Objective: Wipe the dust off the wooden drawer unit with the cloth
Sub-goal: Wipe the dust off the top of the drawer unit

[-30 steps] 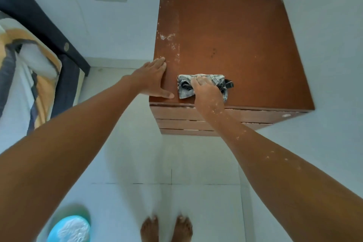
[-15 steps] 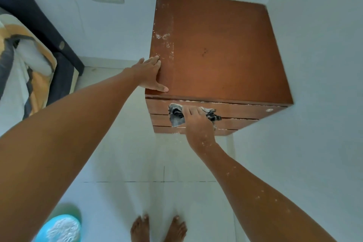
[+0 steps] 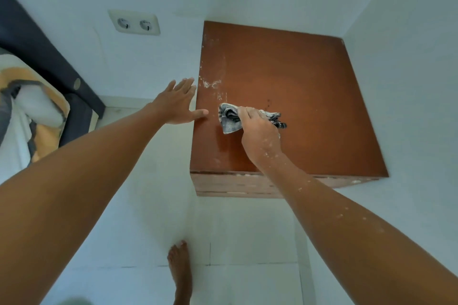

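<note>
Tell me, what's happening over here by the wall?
A person is dusting a brown wooden drawer unit that stands in a corner of white walls. The right hand presses a crumpled grey-and-white cloth onto the unit's top, near its left edge. The left hand is spread open beside that edge, its thumb just reaching the top. White dust specks lie beyond the cloth, not yet wiped.

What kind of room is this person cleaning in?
Probably a bedroom: bedding on a dark bed frame at the left, a wooden drawer unit tucked into the corner, and a wall socket.
</note>
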